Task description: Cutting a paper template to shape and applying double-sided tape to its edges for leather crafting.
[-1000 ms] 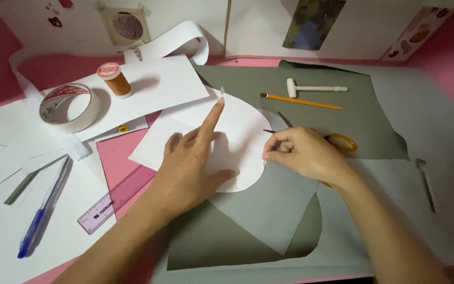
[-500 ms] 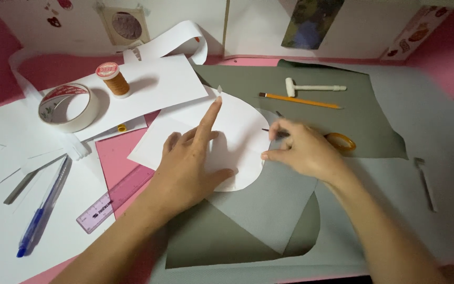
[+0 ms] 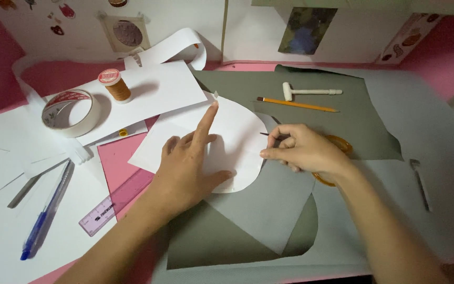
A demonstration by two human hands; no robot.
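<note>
Bare gray sheet (image 3: 437, 121) on the right gives room; tape roll (image 3: 71, 113), thread spool (image 3: 114, 84) and pen (image 3: 45, 213) crowd the left.

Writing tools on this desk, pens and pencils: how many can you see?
2 clear ones. A blue pen lies at the left on white paper; an orange pencil lies at the back on the grey sheet. The right hand may hide another.
</note>
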